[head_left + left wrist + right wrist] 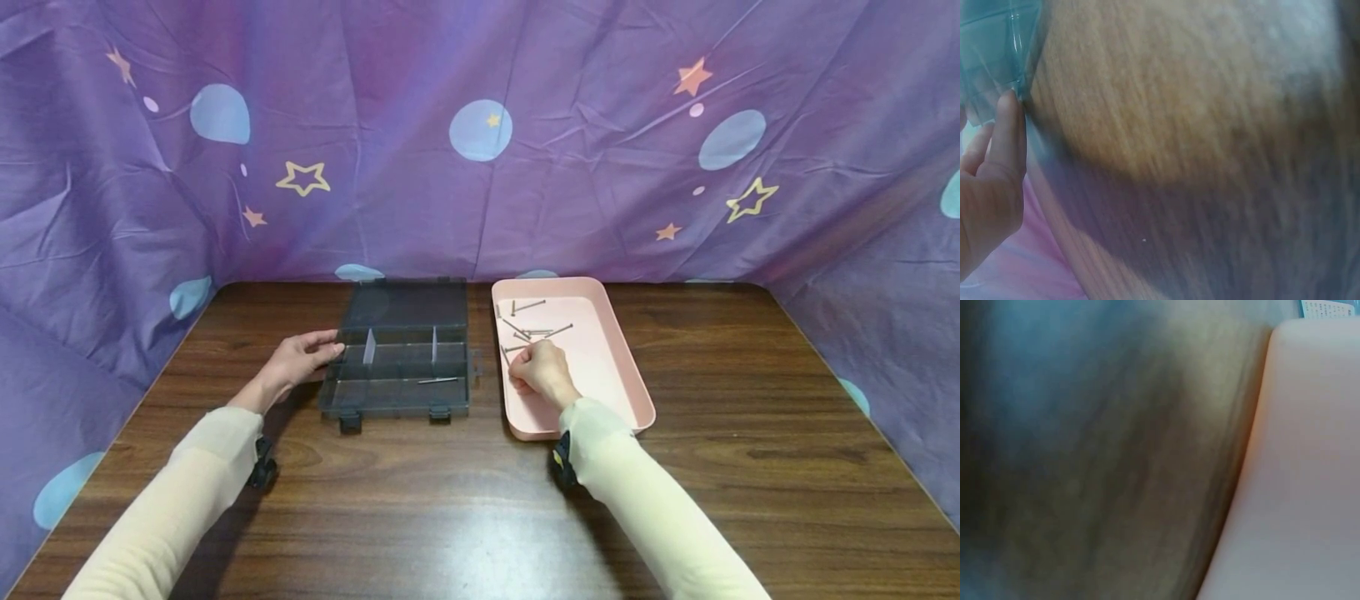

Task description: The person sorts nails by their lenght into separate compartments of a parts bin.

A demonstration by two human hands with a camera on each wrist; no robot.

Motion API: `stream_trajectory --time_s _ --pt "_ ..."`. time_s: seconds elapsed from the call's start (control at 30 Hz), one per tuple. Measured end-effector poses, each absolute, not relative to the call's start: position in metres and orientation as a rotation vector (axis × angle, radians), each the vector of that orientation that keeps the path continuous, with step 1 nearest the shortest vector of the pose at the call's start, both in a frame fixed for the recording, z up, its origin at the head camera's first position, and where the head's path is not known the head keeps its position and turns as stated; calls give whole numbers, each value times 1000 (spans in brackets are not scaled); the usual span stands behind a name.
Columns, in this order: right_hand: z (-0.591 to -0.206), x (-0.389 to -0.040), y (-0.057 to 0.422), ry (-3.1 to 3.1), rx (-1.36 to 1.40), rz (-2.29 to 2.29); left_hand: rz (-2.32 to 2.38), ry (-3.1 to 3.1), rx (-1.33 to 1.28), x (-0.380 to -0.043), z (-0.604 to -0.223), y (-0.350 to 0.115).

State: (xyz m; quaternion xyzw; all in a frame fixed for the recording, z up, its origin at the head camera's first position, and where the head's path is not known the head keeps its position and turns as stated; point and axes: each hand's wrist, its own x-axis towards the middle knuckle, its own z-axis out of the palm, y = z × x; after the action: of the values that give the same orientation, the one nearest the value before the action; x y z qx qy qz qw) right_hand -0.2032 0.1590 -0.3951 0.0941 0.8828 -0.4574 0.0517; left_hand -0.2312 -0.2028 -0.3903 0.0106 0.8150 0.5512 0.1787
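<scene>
In the head view, my left hand (302, 360) rests at the left side of a dark see-through organizer box (390, 400), its lid lifted at the back. Straight fingers (1005, 134) touch the box's edge in the left wrist view. One nail (437, 381) lies in the box's front compartment. Over the left part of a pink tray (611, 367), my right hand (545, 372) reaches down with bent fingers. Its fingertips are hidden, so whether they hold a nail cannot be seen. Several loose nails (529, 307) lie in the tray beyond that hand.
Thin dividers (369, 347) split the box's rear row. Two latches (350, 422) stick out at its front. The box and tray stand side by side on a brown wooden table (420, 508). Behind the table hangs a purple patterned cloth (405, 208).
</scene>
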Motion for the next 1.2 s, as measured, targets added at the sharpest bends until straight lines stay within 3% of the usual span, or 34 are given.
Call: stream_trajectory --time_s 1.2 --pt "-399 -210 170 2244 325 -1759 1546 2316 18 -232 -391 -201"
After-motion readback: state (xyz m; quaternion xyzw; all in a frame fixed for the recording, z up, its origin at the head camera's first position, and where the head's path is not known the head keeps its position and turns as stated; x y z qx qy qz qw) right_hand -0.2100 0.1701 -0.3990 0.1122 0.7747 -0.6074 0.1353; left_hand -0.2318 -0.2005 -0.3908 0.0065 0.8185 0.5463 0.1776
